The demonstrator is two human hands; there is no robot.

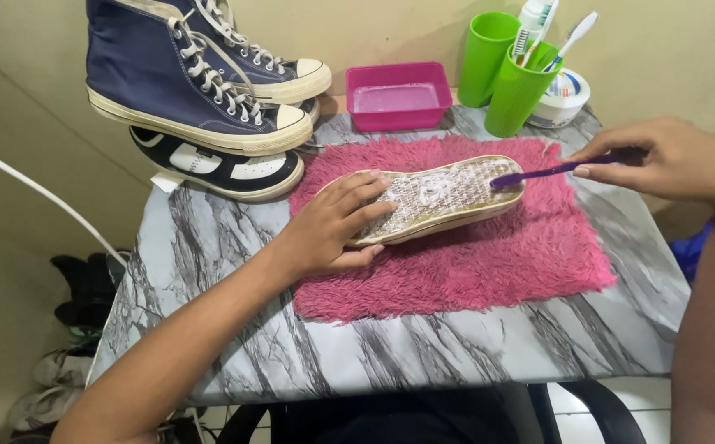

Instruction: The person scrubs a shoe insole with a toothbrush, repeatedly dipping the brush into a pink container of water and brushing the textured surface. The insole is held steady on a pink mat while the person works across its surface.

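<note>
We find the work at the scrubbing stage. An upturned shoe with a pale, soapy patterned rubber sole (435, 200) lies on a shaggy pink mat (489, 271) spread over a grey-veined marble-look table (374, 353). The shoe sits at the middle of the mat, towards its far edge.

Our left hand (337, 226) presses flat on the near-left end of the sole, fingers spread over it and thumb tucked against the side edge: a steadying hold, not a closed fist. Our right hand (674, 160) is pinched shut around the handle of a purple toothbrush (550, 171), whose head rests on the far-right end of the sole.

The long axis of the shoe runs from near left to far right, at a shallow slant to the table's near edge. We judge the broader end to be at the far right, under the brush, but cannot say which end is the toe. Suds cover much of the tread. We judge that the next stroke calls for firm downward pressure from the left hand so the shoe does not slide along the mat.

Also noted: a pair of navy canvas high-top sneakers (185, 82) far left, a pink rectangular basin (398, 96), and two green cups (505, 70).
</note>
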